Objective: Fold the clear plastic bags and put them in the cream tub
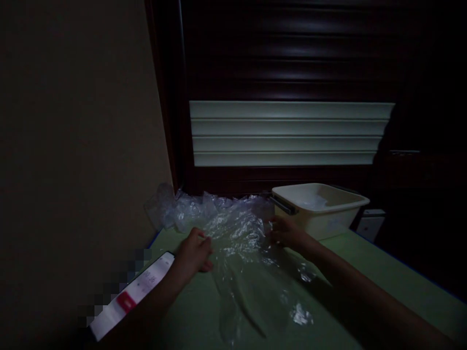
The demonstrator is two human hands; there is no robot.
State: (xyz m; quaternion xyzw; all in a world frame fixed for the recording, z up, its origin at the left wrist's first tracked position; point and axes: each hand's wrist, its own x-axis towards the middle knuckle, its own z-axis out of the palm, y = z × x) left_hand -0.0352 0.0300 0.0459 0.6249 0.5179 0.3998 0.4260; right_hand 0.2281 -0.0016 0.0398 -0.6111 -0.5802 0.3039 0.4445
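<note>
A thin, clear, crinkled plastic sheet (237, 233), possibly a bag, lies spread over the green tabletop between my hands. My left hand (195, 252) is at its left edge, fingers curled and closed on the film. On the opposite edge, my right hand (286, 234) has bent fingers gripping the plastic beside the cream tub; its fingertips are dim. The lower part of the sheet trails toward me in long folds, with shiny creases at the right.
Bunched clear plastic (189, 209) lies along the back edge. A cream tub (314, 221) with dark handles stands at back right, some clear plastic inside. A lit phone (136, 294) leans at the left. A white object (370, 224) sits beyond the table's right edge. Dark slatted panels rise behind.
</note>
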